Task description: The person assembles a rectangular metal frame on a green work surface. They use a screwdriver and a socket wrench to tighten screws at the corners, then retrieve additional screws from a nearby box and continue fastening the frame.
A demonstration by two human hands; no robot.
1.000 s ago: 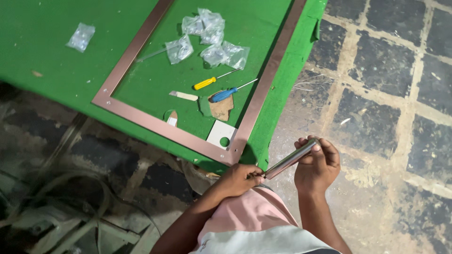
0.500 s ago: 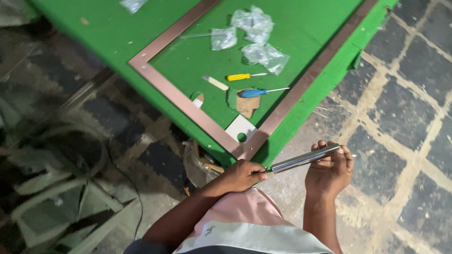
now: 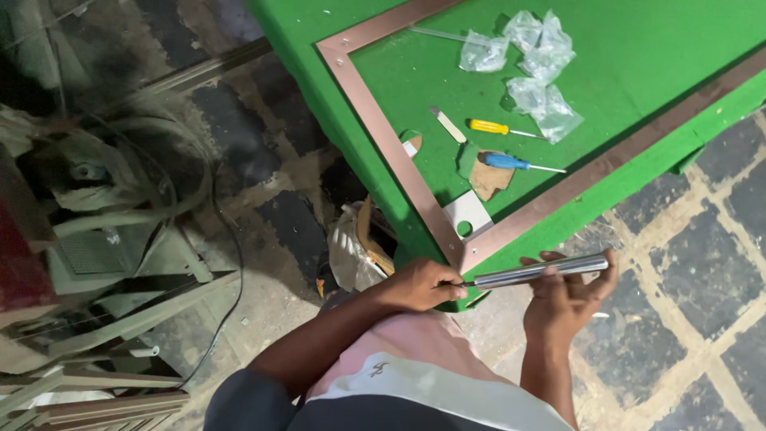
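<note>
both hands on one piece — a long silvery metal strip held level, just off the near corner of the green worktop. left hand clenched around the strip's near end, knuckles up, close against the worktop's edge. right hand cupped under the far end, fingers curled up over the top, thumb side wrapped round the tip. strip hanging over stone floor, clear of the worktop, just below the corner of a copper-coloured frame lying flat on the green. inside the frame: a yellow-handled screwdriver, a blue-handled screwdriver just beside it, a scrap of brown card under the blue one, a small pale stick, a white square piece tucked into the corner. further back — a cluster of clear plastic bags. off to the left, in the dim, a heap of grey metal sections and a dark cable on the floor.
</note>
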